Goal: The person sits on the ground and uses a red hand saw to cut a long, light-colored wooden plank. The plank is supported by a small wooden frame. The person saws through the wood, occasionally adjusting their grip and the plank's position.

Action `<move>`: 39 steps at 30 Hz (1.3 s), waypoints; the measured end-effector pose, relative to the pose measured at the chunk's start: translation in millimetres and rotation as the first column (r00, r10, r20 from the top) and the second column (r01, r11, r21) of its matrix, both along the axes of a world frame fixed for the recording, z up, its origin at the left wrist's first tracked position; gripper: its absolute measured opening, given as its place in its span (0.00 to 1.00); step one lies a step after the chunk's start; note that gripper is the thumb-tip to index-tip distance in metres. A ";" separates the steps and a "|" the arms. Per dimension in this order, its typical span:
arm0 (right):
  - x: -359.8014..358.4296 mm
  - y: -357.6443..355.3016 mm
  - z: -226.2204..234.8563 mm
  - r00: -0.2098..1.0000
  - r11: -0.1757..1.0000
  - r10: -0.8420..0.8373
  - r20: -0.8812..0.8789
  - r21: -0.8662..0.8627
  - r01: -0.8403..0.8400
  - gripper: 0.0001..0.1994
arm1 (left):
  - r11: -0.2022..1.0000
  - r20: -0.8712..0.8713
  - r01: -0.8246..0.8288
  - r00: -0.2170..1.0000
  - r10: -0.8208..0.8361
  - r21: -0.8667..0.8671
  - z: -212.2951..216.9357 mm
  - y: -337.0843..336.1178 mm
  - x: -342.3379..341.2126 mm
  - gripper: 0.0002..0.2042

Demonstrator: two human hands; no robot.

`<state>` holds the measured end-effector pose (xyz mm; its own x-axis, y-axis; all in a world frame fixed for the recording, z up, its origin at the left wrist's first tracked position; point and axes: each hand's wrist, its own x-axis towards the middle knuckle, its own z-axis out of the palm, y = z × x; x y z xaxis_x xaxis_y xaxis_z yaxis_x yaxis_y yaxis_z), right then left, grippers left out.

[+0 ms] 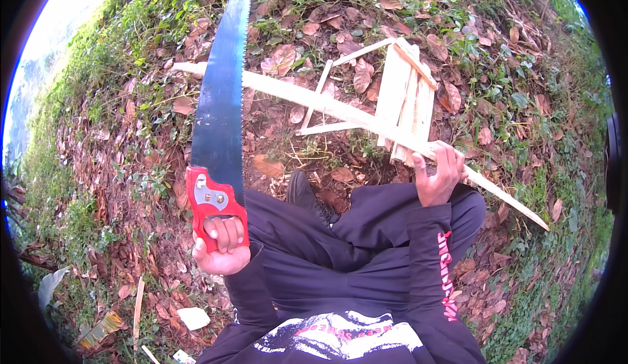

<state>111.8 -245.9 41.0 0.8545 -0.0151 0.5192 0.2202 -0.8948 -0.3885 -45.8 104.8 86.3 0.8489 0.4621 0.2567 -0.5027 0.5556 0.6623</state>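
Clearly, from the head view, we see our left hand [222, 249] closed around the red handle [195, 213] of a hand saw [219, 112], its fingers curled through the opening and pressed together, with the thumb along the left side. We have the saw upright in front of us, its dark blue blade rising to a narrow tip, with the teeth along the right edge. We notice the blade crossing in front of a long wooden strip [314, 101]; we cannot tell whether the two touch.

Our right hand [439, 177] grips that strip near its lower right part, pinching it between the thumb and the bent fingers. We follow the pale strip slantwise from the upper left, across a group of slats [392, 89], to a pointed end beyond our right knee. We see the slats side by side under a short crosspiece [415, 66], with thin sticks [324, 79] set at angles on their left.

Below, we sit with bent legs [379, 226] in dark trousers, one dark shoe [304, 194] showing. Around us lie dry brown leaves [268, 166] among green plants [118, 122], and at lower left we spot a whitish piece [193, 318].
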 end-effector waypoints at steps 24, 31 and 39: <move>156.4 -31.8 -93.2 0.955 0.999 0.028 -0.296 -0.011 -0.033 0.16 | 0.987 -0.361 0.024 0.932 0.036 0.161 25.5 -46.6 43.1 0.12; 160.4 -36.6 -99.4 0.961 0.994 0.020 -0.274 -0.094 -0.048 0.14 | 0.979 -0.476 0.151 0.877 -0.070 0.135 27.9 -61.4 67.3 0.09; 162.6 -33.0 -99.6 0.937 1.000 -0.015 -0.349 -0.018 0.009 0.16 | 0.962 -0.512 0.201 0.855 -0.081 0.185 20.4 -66.7 75.3 0.10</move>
<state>274.5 -278.9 -58.6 0.9818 -0.0208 0.1889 0.0626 -0.9032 -0.4246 29.5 38.0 106.7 0.9415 0.3090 -0.1344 -0.0013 0.4020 0.9156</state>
